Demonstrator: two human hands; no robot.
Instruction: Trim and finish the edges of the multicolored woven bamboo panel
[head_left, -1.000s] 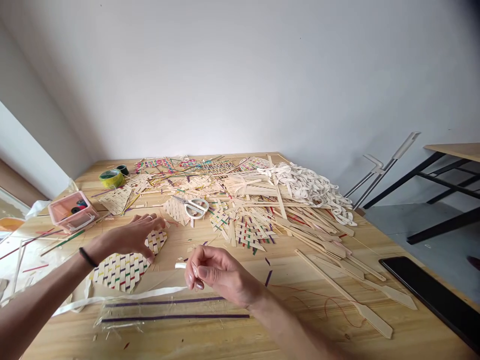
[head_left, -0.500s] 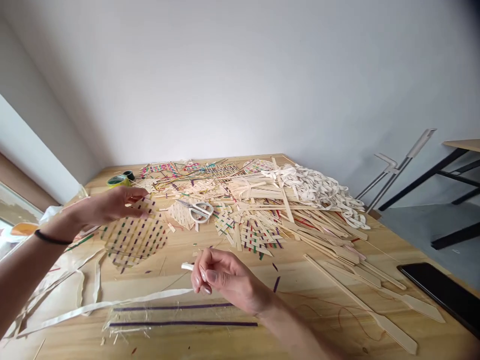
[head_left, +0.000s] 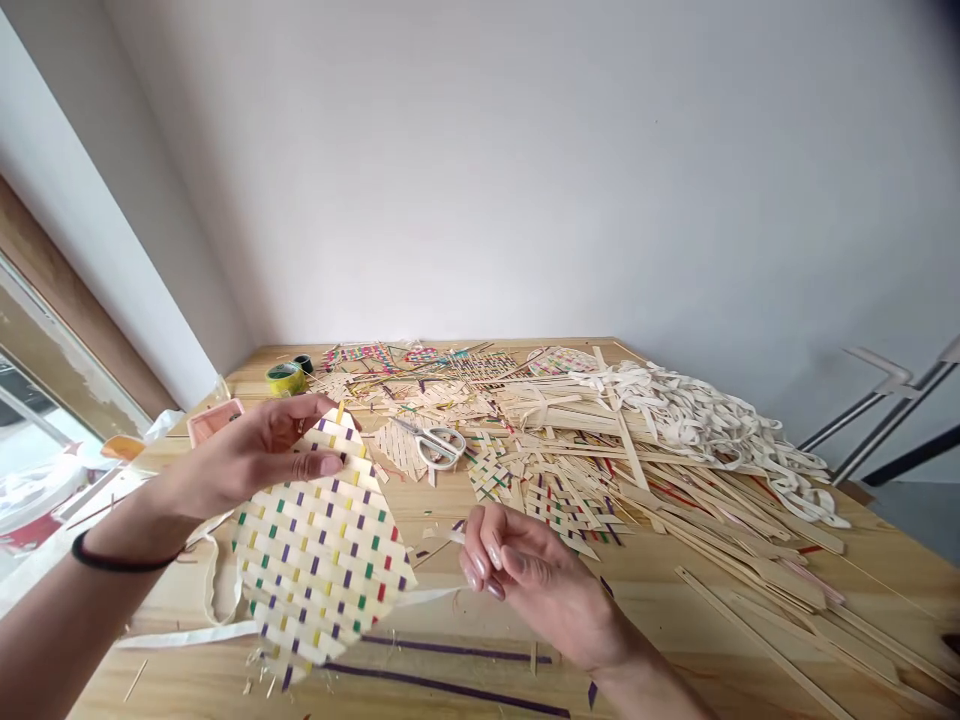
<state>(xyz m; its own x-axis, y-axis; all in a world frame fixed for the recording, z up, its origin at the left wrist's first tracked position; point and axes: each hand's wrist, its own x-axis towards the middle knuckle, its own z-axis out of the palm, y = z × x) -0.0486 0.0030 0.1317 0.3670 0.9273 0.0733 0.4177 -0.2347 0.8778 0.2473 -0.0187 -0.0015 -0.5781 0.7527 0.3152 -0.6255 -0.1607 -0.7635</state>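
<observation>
My left hand (head_left: pixel 259 455) holds a woven mat (head_left: pixel 321 545) of pale strips with small coloured squares, lifted above the wooden table (head_left: pixel 675 620) and tilted toward me. My right hand (head_left: pixel 517 570) hovers just to its right with the fingers curled, pinching the end of a white strip (head_left: pixel 187 634) that trails left across the table under the mat. Two long purple strips (head_left: pixel 450 685) lie on the table near the front edge, below both hands.
White-handled scissors (head_left: pixel 439 445) lie amid a large heap of woven pieces and flat bamboo strips (head_left: pixel 570 440). A pile of white bands (head_left: pixel 712 420) sits to the right. Yellow tape roll (head_left: pixel 286 378) and a pink box (head_left: pixel 214 418) are at the far left.
My left hand has lifted the woven mat off the table and brought it nearer, turned to face me. The view has shifted left; my right hand kept its pinch.
</observation>
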